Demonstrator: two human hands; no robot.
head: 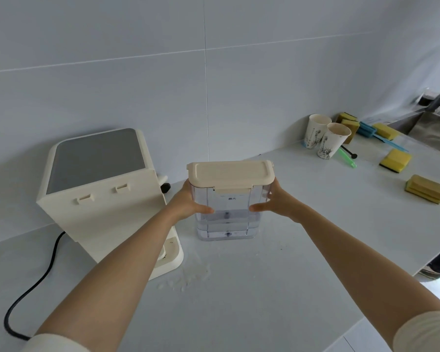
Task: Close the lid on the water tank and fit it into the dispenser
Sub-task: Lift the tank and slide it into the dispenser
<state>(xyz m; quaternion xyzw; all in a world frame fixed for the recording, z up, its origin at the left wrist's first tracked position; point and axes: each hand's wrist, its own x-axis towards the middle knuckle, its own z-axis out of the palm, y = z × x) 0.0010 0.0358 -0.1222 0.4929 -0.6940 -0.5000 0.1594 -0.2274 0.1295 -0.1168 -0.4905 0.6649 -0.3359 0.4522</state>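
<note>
Hands: left hand (188, 203) and right hand (277, 201) are clasping opposite sides of the water tank (226, 214), thumbs lying across its front.
Tank: standing on the countertop (264, 288), just beside the dispenser (99, 194).
Lid (230, 174): appearing seated, front latch down.
Remaining: fitting the tank into the dispenser.
Surroundings: spilled droplets (186, 278) are lying near the base.

One water tank (228, 212), one dispenser (104, 194), two paper cups (318, 130), two hands (188, 204), several yellow sponges (395, 160)
</note>
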